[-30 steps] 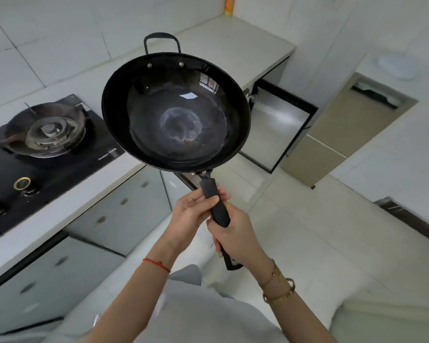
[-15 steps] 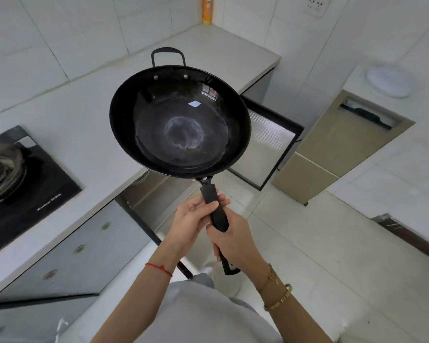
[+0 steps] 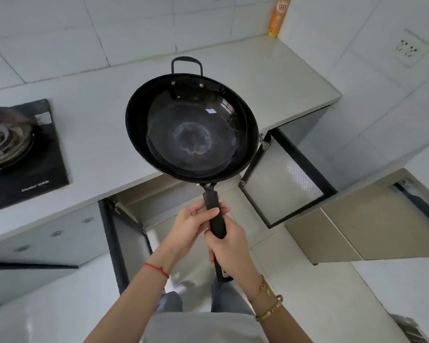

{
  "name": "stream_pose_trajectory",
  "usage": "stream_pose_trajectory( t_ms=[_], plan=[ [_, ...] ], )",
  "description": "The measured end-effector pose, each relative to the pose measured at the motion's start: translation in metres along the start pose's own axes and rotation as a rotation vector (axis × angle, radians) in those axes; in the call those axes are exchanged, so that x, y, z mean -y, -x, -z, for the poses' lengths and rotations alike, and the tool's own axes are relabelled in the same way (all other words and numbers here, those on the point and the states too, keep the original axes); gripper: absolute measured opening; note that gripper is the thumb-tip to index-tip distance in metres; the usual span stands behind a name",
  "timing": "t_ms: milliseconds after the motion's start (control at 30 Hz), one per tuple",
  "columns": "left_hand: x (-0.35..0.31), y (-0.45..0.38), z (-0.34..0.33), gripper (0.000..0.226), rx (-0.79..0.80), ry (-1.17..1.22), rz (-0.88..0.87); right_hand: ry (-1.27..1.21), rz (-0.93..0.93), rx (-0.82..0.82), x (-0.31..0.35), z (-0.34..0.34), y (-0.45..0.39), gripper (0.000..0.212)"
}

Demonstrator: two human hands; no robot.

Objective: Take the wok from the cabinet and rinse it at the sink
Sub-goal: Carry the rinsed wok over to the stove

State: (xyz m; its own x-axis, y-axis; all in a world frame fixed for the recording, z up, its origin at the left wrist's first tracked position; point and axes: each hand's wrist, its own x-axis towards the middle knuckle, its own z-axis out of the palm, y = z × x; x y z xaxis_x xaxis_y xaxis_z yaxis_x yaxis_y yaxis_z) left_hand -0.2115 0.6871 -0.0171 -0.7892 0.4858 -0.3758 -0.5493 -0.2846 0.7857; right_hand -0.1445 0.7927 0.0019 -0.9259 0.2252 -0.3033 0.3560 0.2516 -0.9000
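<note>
Wok held in both hands above an open cabinet

Black wok [image 3: 192, 129] fills the centre of the view, held in the air by its long black handle [image 3: 217, 219], which runs down toward six o'clock. Its dark bowl faces up, with a pale ring-shaped mark at the bottom and a small loop handle [image 3: 186, 64] on the far rim at twelve o'clock.

Left hand [image 3: 192, 227] wraps the handle from the eight o'clock side, fingers curled closed around it, with a red string [image 3: 156, 269] at the wrist. Right hand [image 3: 229, 246] grips the handle just below, fingers closed tight around it, with gold bracelets [image 3: 270, 306] on that wrist.

White countertop [image 3: 104, 134] lies behind and beneath the wok. Black gas stove [image 3: 22, 154] sits on it at nine o'clock. An orange bottle [image 3: 279, 17] stands upright in the far corner at one o'clock, against the tiled wall.

Below the counter, an open cabinet [image 3: 159, 194] shows beneath the wok; its door [image 3: 282, 184] is swung out at four o'clock. No sink shows in the view.
</note>
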Motion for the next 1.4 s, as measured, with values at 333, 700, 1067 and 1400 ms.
stream_pose_trajectory(
  t_ms=[333, 700, 1067, 1400],
  plan=[
    [-0.023, -0.061, -0.011, 0.026, -0.246, 0.138, -0.154, 0.023, 0.121, 0.290, 0.013, 0.028, -0.097, 0.005],
    [-0.088, -0.119, 0.084, 0.029, -0.457, 0.222, -0.247, 0.041, 0.160, 0.441, 0.062, -0.062, -0.205, 0.011],
    [-0.154, -0.165, 0.202, 0.028, -0.557, 0.185, -0.173, 0.079, 0.098, 0.404, 0.092, -0.185, -0.289, 0.014],
    [-0.170, -0.187, 0.236, 0.032, -0.587, 0.236, -0.043, 0.124, 0.077, 0.365, 0.092, -0.220, -0.319, 0.014]
  ],
)
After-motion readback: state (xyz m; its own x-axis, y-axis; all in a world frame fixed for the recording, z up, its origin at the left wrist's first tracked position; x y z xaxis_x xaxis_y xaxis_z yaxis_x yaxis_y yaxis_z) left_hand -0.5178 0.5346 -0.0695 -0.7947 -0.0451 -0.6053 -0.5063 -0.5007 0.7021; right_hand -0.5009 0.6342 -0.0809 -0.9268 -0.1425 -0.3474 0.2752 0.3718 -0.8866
